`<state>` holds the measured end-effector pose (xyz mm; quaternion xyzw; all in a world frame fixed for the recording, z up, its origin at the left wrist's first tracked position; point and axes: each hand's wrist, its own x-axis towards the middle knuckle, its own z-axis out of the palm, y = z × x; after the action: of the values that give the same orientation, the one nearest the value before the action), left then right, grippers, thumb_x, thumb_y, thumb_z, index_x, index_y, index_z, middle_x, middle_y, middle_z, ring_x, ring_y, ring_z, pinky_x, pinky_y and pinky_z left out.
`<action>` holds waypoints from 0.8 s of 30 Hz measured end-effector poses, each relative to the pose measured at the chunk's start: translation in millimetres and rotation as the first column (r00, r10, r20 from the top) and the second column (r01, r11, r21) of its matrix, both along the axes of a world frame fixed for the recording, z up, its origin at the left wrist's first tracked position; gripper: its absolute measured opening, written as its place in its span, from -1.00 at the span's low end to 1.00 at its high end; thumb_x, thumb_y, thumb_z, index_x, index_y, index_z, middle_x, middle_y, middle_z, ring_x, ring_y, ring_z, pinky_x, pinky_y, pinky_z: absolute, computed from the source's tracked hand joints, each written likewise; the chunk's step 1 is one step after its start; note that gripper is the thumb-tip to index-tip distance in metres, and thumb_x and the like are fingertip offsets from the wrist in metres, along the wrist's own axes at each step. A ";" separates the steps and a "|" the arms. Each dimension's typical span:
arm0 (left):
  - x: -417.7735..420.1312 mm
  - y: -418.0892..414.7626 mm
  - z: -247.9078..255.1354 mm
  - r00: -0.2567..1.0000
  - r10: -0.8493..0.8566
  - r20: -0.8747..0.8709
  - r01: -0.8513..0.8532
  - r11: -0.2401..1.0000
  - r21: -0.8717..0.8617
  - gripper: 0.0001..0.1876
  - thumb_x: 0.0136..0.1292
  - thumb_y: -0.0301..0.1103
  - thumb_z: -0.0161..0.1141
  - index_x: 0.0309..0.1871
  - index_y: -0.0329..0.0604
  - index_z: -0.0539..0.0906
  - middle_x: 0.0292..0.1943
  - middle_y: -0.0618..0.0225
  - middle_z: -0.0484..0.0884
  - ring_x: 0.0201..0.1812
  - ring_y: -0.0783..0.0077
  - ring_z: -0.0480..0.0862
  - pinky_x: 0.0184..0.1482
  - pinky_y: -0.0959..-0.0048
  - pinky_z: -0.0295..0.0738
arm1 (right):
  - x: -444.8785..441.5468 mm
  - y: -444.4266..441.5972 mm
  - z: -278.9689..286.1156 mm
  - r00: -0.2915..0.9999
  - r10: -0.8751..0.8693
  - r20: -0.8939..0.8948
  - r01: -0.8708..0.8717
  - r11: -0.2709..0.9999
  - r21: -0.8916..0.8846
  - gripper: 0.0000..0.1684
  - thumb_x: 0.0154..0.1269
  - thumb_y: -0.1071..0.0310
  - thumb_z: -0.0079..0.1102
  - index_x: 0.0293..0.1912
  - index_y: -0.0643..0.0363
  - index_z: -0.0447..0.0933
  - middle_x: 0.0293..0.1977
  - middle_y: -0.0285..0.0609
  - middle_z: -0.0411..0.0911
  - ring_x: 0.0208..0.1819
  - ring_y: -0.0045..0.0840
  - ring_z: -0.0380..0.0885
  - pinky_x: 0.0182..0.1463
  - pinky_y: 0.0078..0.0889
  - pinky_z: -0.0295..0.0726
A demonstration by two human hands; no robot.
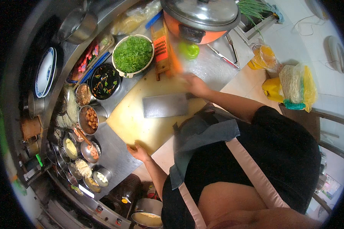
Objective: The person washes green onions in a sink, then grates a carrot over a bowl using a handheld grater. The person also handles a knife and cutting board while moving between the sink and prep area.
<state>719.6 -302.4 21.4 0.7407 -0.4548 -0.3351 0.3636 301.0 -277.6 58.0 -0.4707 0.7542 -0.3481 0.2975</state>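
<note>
My right hand (195,85) is at the far right part of a yellowish cutting board (137,127). Its blurred fingers close on one end of a long orange vegetable, apparently a carrot (175,61), beside a wooden grater (161,50) with an orange-red grating plate. Below that hand, a cleaver (164,106) lies flat on the board, its dark handle partly in shadow. A green bell pepper (189,51) sits just past the carrot. My left hand (139,152) is at the board's near-left edge with fingers apart, holding nothing; whether it touches the board is unclear.
A basket of chopped greens (133,54) and a black bowl (105,81) stand beyond the board. Several metal bowls, one with browned pieces (91,118), line the left side. A large lidded orange pot (202,24) stands at the back; tongs (225,55) lie by it.
</note>
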 end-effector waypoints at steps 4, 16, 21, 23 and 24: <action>1.4 4.7 -2.2 0.993 -0.060 0.106 0.061 0.998 -0.007 -0.39 0.21 -0.43 0.18 0.29 -0.51 0.27 0.28 -0.13 0.32 0.29 0.07 0.34 0.32 0.30 0.20 | 12.1 -51.1 -8.5 0.799 -0.308 0.516 0.257 0.951 0.171 -0.61 0.16 0.19 0.30 -0.13 0.18 0.41 -0.45 -0.16 0.51 -0.37 -0.45 0.58 -0.41 -0.34 0.56; -33.9 22.6 18.3 0.893 -0.123 0.432 0.119 0.992 0.036 -0.42 0.16 -0.42 0.23 0.27 -0.34 0.37 0.34 -0.24 0.15 0.40 -0.08 0.13 0.39 0.13 0.06 | -49.1 -37.2 -12.3 0.730 -0.267 0.629 0.375 0.926 -0.043 -0.64 0.18 0.47 0.26 -0.03 0.25 0.41 -0.53 -0.22 0.53 -0.60 -0.60 0.51 -0.59 -0.58 0.44; -47.4 27.9 21.4 0.918 -0.128 0.376 0.106 0.991 0.079 -0.40 0.16 -0.45 0.23 0.29 -0.30 0.34 0.40 -0.20 0.03 0.43 -0.04 0.02 0.40 0.15 0.05 | -90.3 -22.0 -18.4 0.672 -0.347 0.654 0.449 0.894 0.012 -0.69 0.21 0.48 0.22 -0.04 0.26 0.43 -0.58 -0.25 0.50 -0.63 -0.67 0.45 -0.61 -0.62 0.38; -48.6 30.4 16.2 0.912 -0.143 0.385 0.116 0.989 0.092 -0.39 0.16 -0.45 0.22 0.31 -0.30 0.32 0.40 -0.18 0.00 0.44 -0.02 0.00 0.41 0.17 0.04 | -99.0 -20.7 -30.2 0.644 -0.322 0.694 0.471 0.882 -0.028 -0.71 0.22 0.47 0.23 -0.07 0.24 0.44 -0.60 -0.30 0.48 -0.65 -0.70 0.41 -0.64 -0.63 0.33; -47.4 32.3 15.7 0.915 -0.130 0.383 0.105 0.991 0.086 -0.38 0.16 -0.45 0.22 0.31 -0.30 0.31 0.40 -0.18 0.01 0.44 -0.01 0.00 0.41 0.17 0.04 | -95.3 -21.3 -27.5 0.635 -0.323 0.702 0.471 0.882 -0.021 -0.76 0.23 0.46 0.22 -0.10 0.22 0.45 -0.59 -0.31 0.47 -0.64 -0.71 0.40 -0.62 -0.64 0.31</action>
<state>672.2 -270.1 37.2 0.7747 -0.5506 -0.2177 0.2222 205.7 -298.9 30.5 -0.1592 0.6373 -0.6272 0.4185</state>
